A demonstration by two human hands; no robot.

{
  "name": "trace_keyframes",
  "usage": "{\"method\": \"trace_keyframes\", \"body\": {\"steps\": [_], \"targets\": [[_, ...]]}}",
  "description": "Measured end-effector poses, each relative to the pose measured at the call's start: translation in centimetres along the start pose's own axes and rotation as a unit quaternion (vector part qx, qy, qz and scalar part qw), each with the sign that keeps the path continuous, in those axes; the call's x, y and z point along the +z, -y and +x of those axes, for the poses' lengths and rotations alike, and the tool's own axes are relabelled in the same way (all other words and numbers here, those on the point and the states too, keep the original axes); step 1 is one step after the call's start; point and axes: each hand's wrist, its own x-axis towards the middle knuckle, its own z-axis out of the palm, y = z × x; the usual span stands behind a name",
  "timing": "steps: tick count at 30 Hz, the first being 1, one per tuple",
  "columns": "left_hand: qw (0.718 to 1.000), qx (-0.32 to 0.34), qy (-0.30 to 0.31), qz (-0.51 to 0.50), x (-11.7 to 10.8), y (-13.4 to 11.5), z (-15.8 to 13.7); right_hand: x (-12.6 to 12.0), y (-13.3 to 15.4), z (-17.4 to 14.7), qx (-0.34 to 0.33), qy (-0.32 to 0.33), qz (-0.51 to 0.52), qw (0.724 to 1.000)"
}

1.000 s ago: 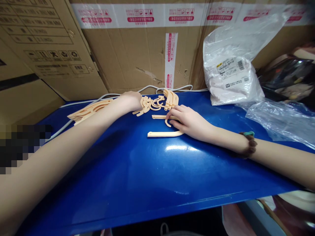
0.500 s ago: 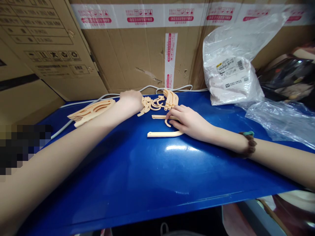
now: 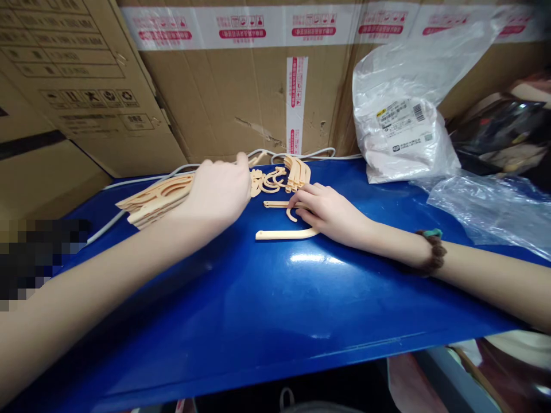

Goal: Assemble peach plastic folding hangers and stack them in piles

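Observation:
My left hand (image 3: 221,189) is raised over the table with its fingers closed, mostly hidden behind the back of the hand. A slim beige piece (image 3: 259,159) sticks out past those fingers; the rest of it is hidden. My right hand (image 3: 322,209) rests low on the table, its fingers curled on a beige hook (image 3: 291,215). One straight hanger arm (image 3: 275,204) runs under its fingers, and a second hanger arm (image 3: 282,234) with a bent end reaches beneath the palm. Behind lie a heap of beige hooks (image 3: 272,182) and a stack of curved hanger arms (image 3: 297,174).
Larger beige curved parts (image 3: 150,201) are stacked at the left, partly behind my left hand. Cardboard boxes (image 3: 224,86) wall off the back, with a white cable (image 3: 185,167) along their foot. A plastic bag (image 3: 404,132) stands at the back right beside clear wrap (image 3: 486,206).
My left hand has lifted from the heap of hooks and come nearer, with a slim beige piece now showing beyond its fingers. The right hand stays in place.

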Motion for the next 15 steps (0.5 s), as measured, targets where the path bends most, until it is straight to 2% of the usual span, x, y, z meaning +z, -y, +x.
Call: {"method": "trace_keyframes", "body": {"steps": [2,4,9,10,12,15], "targets": [[0.998,0.062,-0.019,0.0,0.4,0.1,-2.1,0.0,0.1,0.0,0.01,-0.003,-0.008,1.0],[0.995,0.089,-0.037,0.018,1.3,0.6,-4.2,0.0,0.1,-0.1,0.021,-0.003,-0.019,1.0],[0.992,0.113,0.055,0.013,2.9,3.2,-7.7,-0.1,0.0,0.0,0.039,0.0,-0.033,0.999],[0.991,0.124,0.052,-0.009,3.0,3.6,-8.0,-0.1,0.0,0.0,0.039,0.0,-0.034,0.999],[0.988,0.152,0.02,-0.035,2.8,4.2,-7.9,-0.1,0.0,0.0,0.038,0.001,-0.033,0.999],[0.987,0.153,-0.051,-0.01,2.5,4.1,-6.2,-0.1,0.0,0.1,0.033,-0.001,-0.028,0.999]]}}
